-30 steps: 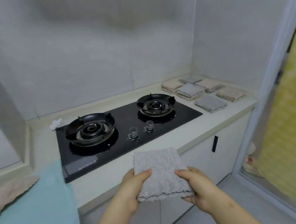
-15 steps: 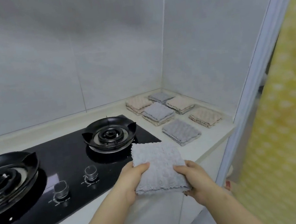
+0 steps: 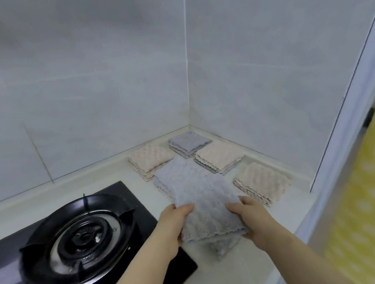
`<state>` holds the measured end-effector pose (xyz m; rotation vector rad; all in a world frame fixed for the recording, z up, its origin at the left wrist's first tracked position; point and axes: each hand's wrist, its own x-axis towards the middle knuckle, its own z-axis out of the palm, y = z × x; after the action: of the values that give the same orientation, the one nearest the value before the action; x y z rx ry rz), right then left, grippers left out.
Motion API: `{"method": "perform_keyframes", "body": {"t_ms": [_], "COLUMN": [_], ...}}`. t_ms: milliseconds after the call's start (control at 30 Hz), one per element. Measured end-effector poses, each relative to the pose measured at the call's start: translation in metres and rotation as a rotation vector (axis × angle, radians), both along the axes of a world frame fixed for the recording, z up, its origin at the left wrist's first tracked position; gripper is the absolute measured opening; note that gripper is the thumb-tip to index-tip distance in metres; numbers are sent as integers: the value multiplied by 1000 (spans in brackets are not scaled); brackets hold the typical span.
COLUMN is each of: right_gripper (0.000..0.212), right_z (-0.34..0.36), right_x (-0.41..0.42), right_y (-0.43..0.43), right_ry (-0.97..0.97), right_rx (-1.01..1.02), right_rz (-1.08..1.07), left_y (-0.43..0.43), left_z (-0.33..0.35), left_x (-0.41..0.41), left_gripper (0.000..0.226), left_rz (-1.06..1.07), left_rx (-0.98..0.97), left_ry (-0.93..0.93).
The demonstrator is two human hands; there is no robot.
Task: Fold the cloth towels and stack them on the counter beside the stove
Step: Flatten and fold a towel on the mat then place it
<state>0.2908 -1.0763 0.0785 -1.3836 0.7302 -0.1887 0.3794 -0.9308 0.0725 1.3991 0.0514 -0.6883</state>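
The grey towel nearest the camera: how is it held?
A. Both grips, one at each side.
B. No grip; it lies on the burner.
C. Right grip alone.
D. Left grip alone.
A: the left grip and the right grip each hold one side of the grey towel.

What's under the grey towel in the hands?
Only a corner of another grey folded towel pokes out beneath the held towel, lying on the counter. The rest of it, and anything below, is covered.
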Motion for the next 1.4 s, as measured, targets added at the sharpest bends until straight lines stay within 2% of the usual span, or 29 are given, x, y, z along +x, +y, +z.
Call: {"method": "perform_keyframes", "body": {"t_ms": [67,133,267,367,533,633,767,900,1033,1133,1200,1233,1267,1300,1333,1400], "right_gripper": [15,18,29,44,40,32,41,44,48,53,56,54,48,41,38,47], "right_z": [-1,-5,-13,-18,-25,-37,-48,-51,-59,-66,-68,-68,-68,-64,-61,-64], "right_x": [13,25,44,54,63,70,73,73,73,73,73,75,78,80,82,87], "right_y": [-35,-73,-154,-209,-275,-298,-312,-314,-314,-313,-309,-305,-302,-299,-295,-292], "right_ry": [10,14,47,75,94,107,125,60,-6,11,-9,-63,-100,-63,-22,16], "right_rx": [-38,-40,-163,-212,-365,-482,-635,-722,-916,-1089,-1274,-1351,-1398,-1446,-1482,-1472], "right_rz": [21,33,74,112,243,265,357,423,447,496,530,535,544,581,618,694], "left_y": [-33,-68,-140,-189,-255,-276,-293,-302,-308,-310,-309,-307,-305,-301,-299,-297], "left_z": [-3,-3,-12,-21,-30,-35,-46,-58,-68,-72,-70,-69,-69,-67,-64,-61], "left_x": [11,15,22,22,19,16,11,9,14,13,10,9,8,7,6,6], "left_gripper": [27,10,26,7,14,15,11,14,17,16,12,21,42,61,70,62], "left_rz": [3,15,43,93,145,193,262,355,406,405,372,342,308,274,216,17], "left_rx": [-22,-26,-64,-25,53,87,111,154,203,282,434,549,688,835,970,1161], "left_ry": [-2,11,39,70,77,101,133,157,139,69,-60,-152,-239,-353,-469,-704]}}
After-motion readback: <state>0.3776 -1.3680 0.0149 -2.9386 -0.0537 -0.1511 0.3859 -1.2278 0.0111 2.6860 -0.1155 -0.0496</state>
